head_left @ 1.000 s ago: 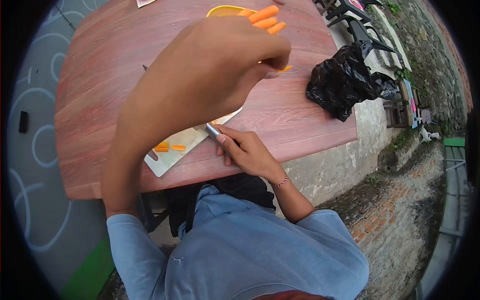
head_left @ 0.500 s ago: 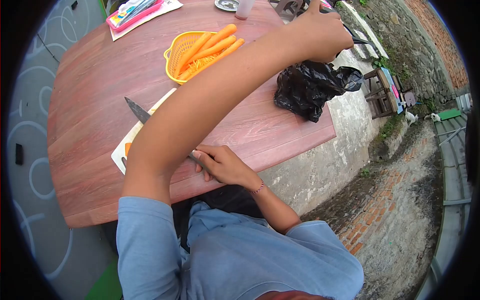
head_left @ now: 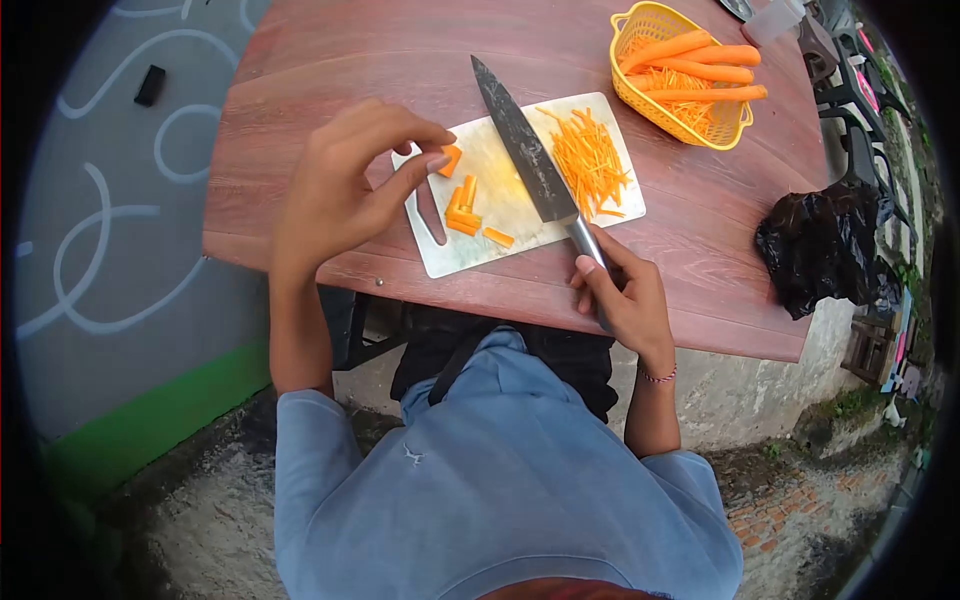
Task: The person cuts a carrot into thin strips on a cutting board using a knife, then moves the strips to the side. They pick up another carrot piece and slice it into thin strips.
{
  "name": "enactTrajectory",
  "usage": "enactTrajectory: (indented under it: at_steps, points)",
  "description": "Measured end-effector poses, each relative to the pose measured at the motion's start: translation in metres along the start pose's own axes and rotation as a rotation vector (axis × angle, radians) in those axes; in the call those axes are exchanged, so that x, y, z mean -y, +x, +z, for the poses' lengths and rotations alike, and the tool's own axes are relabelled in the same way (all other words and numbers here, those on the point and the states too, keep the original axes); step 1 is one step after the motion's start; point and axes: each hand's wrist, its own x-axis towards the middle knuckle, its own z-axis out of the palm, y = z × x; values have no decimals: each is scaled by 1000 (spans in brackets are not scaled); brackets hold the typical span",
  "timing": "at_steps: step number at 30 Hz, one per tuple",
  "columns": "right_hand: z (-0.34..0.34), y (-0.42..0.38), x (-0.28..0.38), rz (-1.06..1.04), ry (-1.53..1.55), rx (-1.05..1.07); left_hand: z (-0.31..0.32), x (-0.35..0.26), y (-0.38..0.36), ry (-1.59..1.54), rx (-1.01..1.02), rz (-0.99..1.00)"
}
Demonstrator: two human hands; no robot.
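My right hand (head_left: 628,298) is closed round the handle of a large knife (head_left: 525,150), whose dark blade lies across the white cutting board (head_left: 500,250). On the board's right part is a heap of thin carrot strips (head_left: 590,160). Carrot pieces (head_left: 463,208) lie at its left part. My left hand (head_left: 365,175) is over the board's left end, thumb and forefinger pinched at an orange carrot chunk (head_left: 451,160) beside the handle slot.
A yellow basket (head_left: 690,128) with whole carrots (head_left: 700,72) and strips stands at the back right. A black plastic bag (head_left: 822,245) lies at the table's (head_left: 720,290) right edge. A clear cup (head_left: 773,22) is at the far right, near dark chairs.
My left hand has come back from the far right, near the black bag, to the board's left end. The view has shifted, and the board, knife and strips are now uncovered.
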Motion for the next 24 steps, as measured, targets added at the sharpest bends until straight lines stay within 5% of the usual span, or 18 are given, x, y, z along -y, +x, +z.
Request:
enactTrajectory:
  at_steps: [10,24]
  points:
    - [3,0,-2,6,7,-18,68,16,-62,-33,95,-153]
    - [4,-2,-2,16,-12,-35,69,25,-56,1,61,-7]
